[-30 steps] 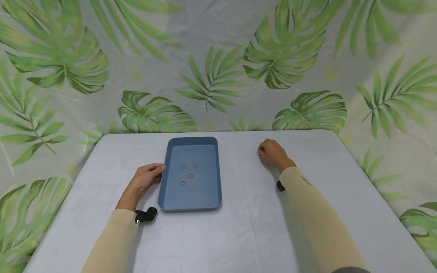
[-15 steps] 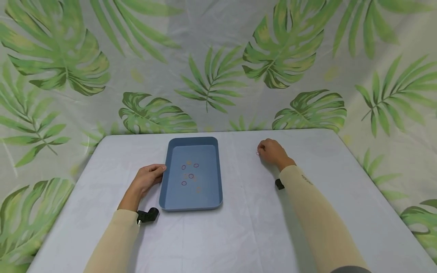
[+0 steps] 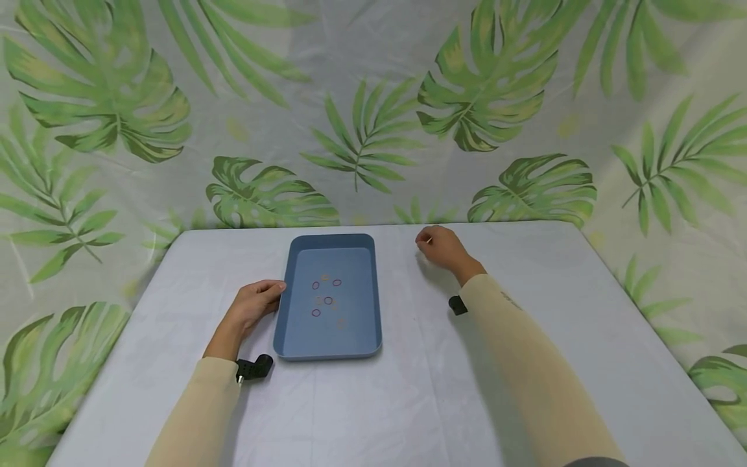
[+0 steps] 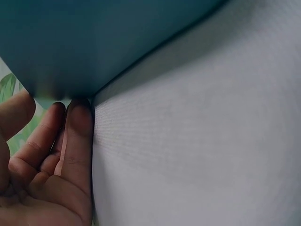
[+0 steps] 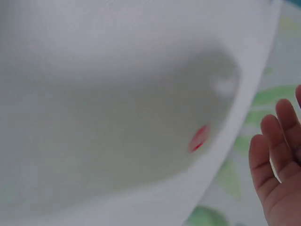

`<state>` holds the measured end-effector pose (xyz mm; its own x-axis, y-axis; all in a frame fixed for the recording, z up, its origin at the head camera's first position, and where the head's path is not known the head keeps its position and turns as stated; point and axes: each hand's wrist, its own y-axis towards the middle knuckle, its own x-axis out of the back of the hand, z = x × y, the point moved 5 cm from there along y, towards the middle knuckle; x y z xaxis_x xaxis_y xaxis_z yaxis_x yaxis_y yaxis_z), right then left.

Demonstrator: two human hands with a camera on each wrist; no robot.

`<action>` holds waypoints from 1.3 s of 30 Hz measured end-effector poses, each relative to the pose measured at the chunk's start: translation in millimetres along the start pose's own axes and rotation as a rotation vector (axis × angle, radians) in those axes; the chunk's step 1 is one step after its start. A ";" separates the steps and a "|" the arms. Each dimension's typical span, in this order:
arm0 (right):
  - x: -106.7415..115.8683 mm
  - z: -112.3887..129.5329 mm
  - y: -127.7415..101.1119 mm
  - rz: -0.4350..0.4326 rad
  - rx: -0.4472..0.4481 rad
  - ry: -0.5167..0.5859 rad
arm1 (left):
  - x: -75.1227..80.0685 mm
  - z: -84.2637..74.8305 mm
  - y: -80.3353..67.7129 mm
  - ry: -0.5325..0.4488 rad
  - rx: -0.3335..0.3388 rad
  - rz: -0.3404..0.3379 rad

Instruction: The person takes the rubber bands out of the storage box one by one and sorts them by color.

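A blue tray [image 3: 353,259] lies on the white table [image 3: 408,395] with several small rubber bands [image 3: 328,300] in it, purple and pale orange. My left hand [image 3: 257,301] rests against the tray's left wall, its fingertips [image 4: 77,115] touching the tray [image 4: 117,37] from outside. My right hand [image 3: 440,248] hovers above the table to the right of the tray's far corner, fingers loosely curled in the head view. A small red band [image 5: 199,138] shows in the right wrist view, left of the fingers [image 5: 275,155]. Whether the hand holds it cannot be told.
A leaf-printed cloth [image 3: 373,117] hangs behind and beside the table. The table's far edge [image 3: 525,223] runs just behind my right hand. Black camera mounts [image 3: 253,368] sit at both wrists.
My right hand has risen off the table and moved left toward the tray. The left hand and the tray have stayed in place.
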<state>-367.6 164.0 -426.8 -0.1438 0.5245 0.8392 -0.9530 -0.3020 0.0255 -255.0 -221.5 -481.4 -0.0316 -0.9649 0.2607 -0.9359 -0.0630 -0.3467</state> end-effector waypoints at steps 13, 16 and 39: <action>-15.9 80.8 6.2 0.074 0.148 0.048 | -3.5 0.1 -2.5 -0.032 -0.004 0.012; -20.0 94.5 8.3 0.112 0.181 0.042 | -4.6 -0.3 -3.0 -0.040 -0.002 0.011; -75.2 151.0 12.4 0.300 0.223 -0.066 | 0.5 0.2 -0.7 -0.048 0.030 -0.010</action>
<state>-328.3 0.6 -407.5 -0.3835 0.3364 0.8601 -0.7887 -0.6038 -0.1155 -254.3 -221.9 -481.2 -0.0043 -0.9753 0.2211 -0.9250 -0.0801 -0.3715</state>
